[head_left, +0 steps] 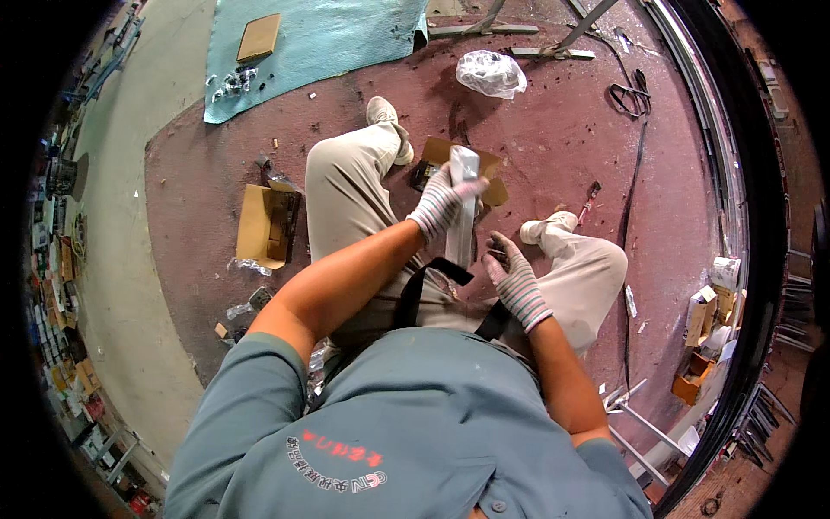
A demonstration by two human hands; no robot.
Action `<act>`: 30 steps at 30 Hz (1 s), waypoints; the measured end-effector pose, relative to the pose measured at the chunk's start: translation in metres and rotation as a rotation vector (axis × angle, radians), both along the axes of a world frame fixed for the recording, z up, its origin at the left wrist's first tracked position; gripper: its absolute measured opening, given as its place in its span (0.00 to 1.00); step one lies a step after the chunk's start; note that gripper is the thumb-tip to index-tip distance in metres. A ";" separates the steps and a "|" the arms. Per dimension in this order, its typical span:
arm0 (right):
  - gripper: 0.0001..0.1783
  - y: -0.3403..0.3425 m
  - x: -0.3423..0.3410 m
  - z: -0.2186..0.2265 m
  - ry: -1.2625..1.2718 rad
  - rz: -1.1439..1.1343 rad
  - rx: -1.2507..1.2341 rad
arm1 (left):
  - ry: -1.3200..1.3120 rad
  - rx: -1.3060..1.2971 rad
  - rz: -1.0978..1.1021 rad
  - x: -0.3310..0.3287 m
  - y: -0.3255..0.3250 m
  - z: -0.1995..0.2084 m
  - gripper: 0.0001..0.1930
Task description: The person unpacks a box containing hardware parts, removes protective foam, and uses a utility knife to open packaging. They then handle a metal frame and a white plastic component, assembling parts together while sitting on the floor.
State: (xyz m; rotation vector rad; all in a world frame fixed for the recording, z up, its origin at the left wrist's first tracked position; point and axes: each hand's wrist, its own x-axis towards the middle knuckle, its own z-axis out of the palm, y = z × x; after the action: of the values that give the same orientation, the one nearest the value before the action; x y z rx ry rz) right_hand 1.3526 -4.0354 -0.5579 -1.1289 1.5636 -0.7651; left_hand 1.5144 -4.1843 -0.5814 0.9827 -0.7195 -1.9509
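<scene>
My left hand (439, 206), in a striped knit work glove, is closed round a long, silvery, box-shaped metal piece (462, 233). The piece stands lengthwise between my knees, and its upper end looks blurred or wrapped in clear film. To the right of its lower end is my right hand (516, 284), gloved too, with the fingers apart and nothing in them. Beyond the piece, an open cardboard box (491, 166) with dark contents lies on the floor, partly hidden by my left hand and the piece.
Another open cardboard box (259, 227) lies left of my knee. Ahead are a clear plastic bag (491, 74) and a turquoise mat (324, 43) with a cardboard piece and small parts. A red-handled tool (590, 201) and a black cable (635, 173) lie to the right.
</scene>
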 end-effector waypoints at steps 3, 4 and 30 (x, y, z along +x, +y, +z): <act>0.26 0.004 0.010 0.012 -0.037 0.058 0.001 | 0.065 0.251 0.084 0.010 -0.011 0.007 0.23; 0.25 0.002 0.014 0.020 -0.039 0.086 0.005 | 0.088 0.343 0.114 0.013 -0.014 0.004 0.23; 0.22 -0.007 0.015 0.055 0.099 0.154 -0.470 | 0.286 0.596 0.319 0.012 -0.035 0.010 0.26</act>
State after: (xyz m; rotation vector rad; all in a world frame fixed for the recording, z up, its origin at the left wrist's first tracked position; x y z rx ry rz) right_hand 1.3677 -4.0423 -0.5029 -1.6299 1.3915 -1.0146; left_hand 1.5260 -4.2189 -0.5717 1.0475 0.1923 -1.9894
